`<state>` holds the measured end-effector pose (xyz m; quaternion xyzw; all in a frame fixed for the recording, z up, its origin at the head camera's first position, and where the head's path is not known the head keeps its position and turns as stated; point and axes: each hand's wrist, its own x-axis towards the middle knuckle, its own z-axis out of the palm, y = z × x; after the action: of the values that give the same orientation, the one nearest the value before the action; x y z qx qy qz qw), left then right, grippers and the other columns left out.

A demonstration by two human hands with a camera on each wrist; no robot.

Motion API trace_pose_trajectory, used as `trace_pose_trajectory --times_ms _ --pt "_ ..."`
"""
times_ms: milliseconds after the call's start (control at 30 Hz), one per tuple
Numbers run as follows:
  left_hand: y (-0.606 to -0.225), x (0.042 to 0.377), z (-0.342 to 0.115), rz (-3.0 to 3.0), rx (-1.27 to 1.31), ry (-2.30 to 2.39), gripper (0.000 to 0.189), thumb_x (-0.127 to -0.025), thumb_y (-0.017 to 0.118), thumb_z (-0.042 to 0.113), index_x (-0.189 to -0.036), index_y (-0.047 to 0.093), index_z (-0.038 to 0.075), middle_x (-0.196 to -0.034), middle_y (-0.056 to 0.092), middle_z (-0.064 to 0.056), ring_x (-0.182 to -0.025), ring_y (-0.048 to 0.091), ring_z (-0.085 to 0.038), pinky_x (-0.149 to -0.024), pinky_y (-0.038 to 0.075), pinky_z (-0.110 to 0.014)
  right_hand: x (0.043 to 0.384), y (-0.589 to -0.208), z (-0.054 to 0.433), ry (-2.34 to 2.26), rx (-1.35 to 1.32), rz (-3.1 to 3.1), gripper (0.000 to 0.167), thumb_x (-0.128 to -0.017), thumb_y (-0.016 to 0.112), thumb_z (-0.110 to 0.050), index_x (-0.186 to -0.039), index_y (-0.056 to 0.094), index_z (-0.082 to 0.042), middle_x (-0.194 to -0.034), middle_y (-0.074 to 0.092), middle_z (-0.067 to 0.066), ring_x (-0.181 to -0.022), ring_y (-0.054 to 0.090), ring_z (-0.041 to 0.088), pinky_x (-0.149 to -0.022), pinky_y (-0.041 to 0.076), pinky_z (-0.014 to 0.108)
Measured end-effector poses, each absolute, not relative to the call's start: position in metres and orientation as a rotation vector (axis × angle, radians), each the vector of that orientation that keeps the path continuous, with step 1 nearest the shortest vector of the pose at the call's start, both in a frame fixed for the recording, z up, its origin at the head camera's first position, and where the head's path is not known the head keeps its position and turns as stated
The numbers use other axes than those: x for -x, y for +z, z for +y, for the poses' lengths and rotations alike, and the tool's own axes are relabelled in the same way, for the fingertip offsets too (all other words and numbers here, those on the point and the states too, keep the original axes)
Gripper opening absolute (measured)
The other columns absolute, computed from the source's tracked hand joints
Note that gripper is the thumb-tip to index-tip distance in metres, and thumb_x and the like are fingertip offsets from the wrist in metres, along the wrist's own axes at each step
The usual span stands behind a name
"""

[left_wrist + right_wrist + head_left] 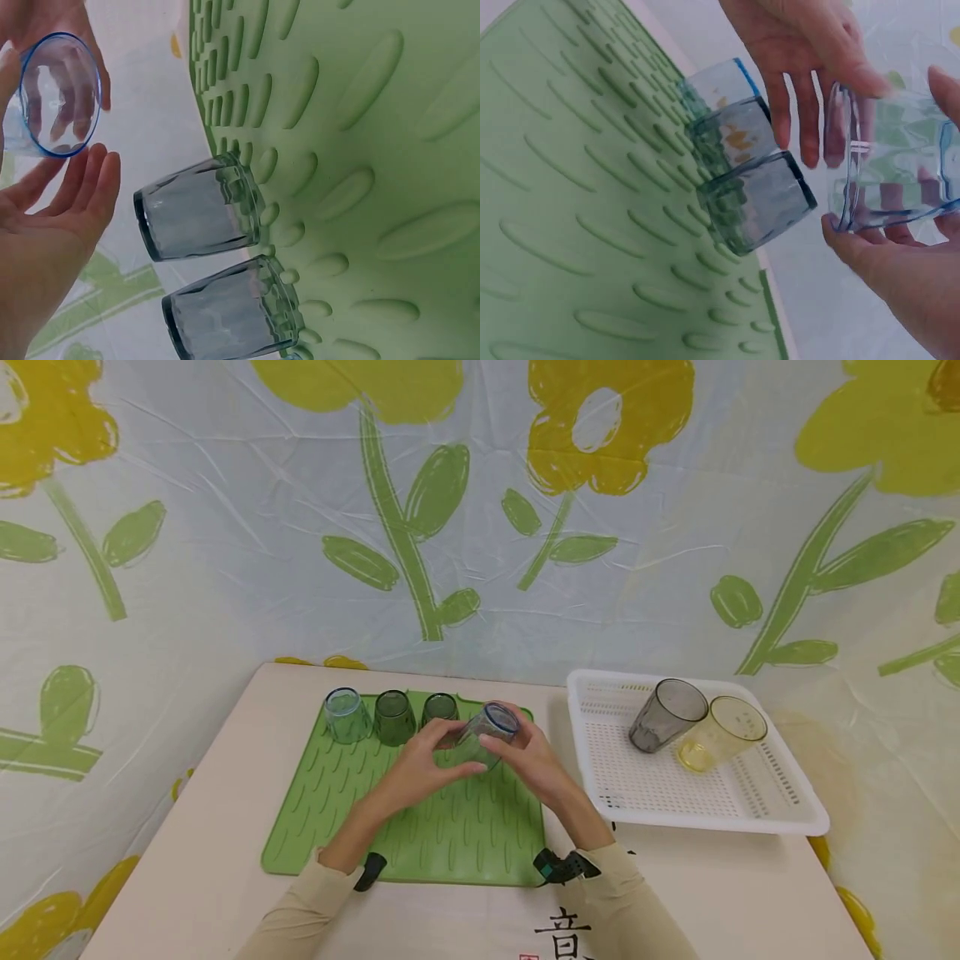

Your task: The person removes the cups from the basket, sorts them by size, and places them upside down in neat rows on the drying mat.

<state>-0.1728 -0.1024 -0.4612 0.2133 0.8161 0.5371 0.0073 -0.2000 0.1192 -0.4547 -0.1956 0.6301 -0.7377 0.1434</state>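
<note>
My right hand (534, 758) grips a clear blue-tinted glass tumbler (483, 739) above the back right of the green ribbed drying mat (405, 843). The tumbler tilts, its blue-edged end up and to the right. On its left side, my left hand (420, 766) has its thumb at the lower end of the glass, the fingers loosely extended, as the right wrist view shows. Along the mat's back edge stand a light blue tumbler (347, 717) and two dark grey-green tumblers, one in the middle (393, 718) and one partly hidden behind my left hand (438, 708).
A white plastic basket (600, 806) stands on the table to the right of the mat. Inside lean a grey tumbler (666, 717) and a yellow tumbler (720, 735), side by side. A flower-printed cloth (487, 527) hangs behind the table.
</note>
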Motion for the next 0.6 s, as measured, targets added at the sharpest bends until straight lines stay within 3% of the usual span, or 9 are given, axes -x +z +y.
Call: trace_pose_trajectory --times_ms 167,333,600 --pt "-0.463 0.174 -0.101 2.626 -0.699 1.599 0.072 -0.089 0.084 0.029 -0.145 0.052 -0.001 -0.136 0.056 -0.016 -0.122 0.058 -0.031 -0.102 0.051 -0.052 0.199 -0.450 0.118 -2.028 0.539 1.993 0.063 -0.095 0.074 -0.011 -0.152 0.046 -0.009 -0.142 0.054 0.012 -0.135 0.050 0.037 -0.100 0.050 0.033" --pt "-0.467 0.175 -0.101 2.644 -0.752 1.582 0.071 -0.090 0.082 0.028 -0.146 0.050 -0.003 -0.133 0.057 -0.017 -0.118 0.059 -0.033 -0.097 0.053 -0.055 0.199 -0.448 0.117 -1.978 0.562 2.079 0.064 -0.093 0.077 -0.012 -0.150 0.049 -0.011 -0.139 0.056 0.013 -0.133 0.051 0.043 -0.101 0.050 0.039" --pt "-0.476 0.178 -0.110 2.661 -0.780 1.569 0.058 -0.097 0.075 0.022 -0.143 0.053 -0.005 -0.126 0.060 -0.020 -0.116 0.059 -0.041 -0.097 0.053 -0.054 0.204 -0.454 0.117 -1.959 0.524 2.241 0.062 -0.091 0.080 -0.011 -0.147 0.052 -0.013 -0.130 0.060 0.012 -0.120 0.057 0.045 -0.087 0.053 0.031"
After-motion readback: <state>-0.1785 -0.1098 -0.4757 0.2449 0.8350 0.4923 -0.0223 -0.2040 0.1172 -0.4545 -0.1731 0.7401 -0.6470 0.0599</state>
